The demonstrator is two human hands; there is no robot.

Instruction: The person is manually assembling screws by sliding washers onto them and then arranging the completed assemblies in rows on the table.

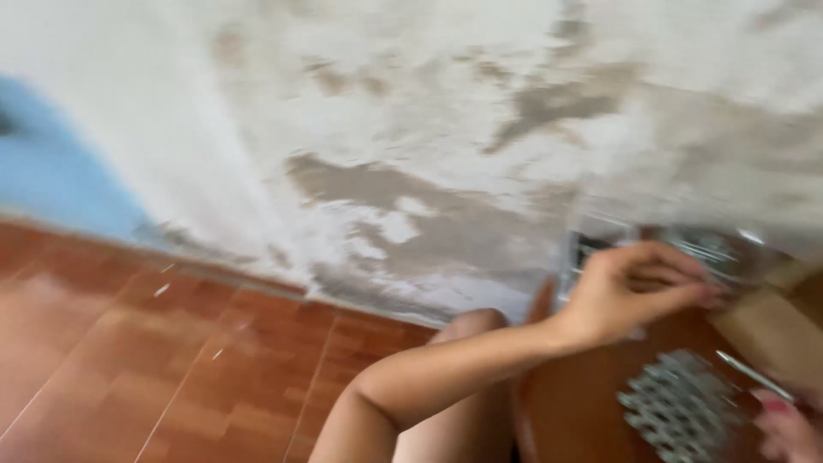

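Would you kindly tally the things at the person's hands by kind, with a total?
Clear plastic container, under the left hand: 1
Silvery patterned mesh piece: 1
Thin metal tool, at the right hand: 1
Cardboard piece: 1
Total: 4, though the blur hides finer detail.

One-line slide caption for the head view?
Left hand reaches a clear plastic box; right hand holds a thin metal tool beside a silvery beaded piece.
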